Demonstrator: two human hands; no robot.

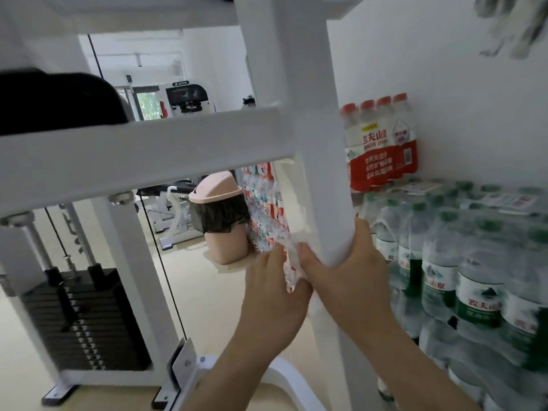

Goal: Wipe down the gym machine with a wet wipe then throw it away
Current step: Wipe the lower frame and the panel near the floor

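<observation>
A white gym machine frame fills the view; its upright post (320, 161) runs down the middle and a crossbar (133, 155) branches left. A thin white wet wipe (292, 250) lies against the post's left face, partly crumpled. My right hand (350, 262) wraps the post from the right, its thumb pinching the wipe against the metal. My left hand (275, 289) is just left of the post, fingers up at the wipe's lower edge; their tips are hidden behind it. A pink swing-lid bin (222, 221) with a black liner stands on the floor beyond.
Shrink-wrapped packs of water bottles (462, 262) are stacked right of the post against the wall, with a red-labelled pack (382, 146) on top. A black weight stack (80, 318) with cables sits lower left. More gym machines stand in the far room.
</observation>
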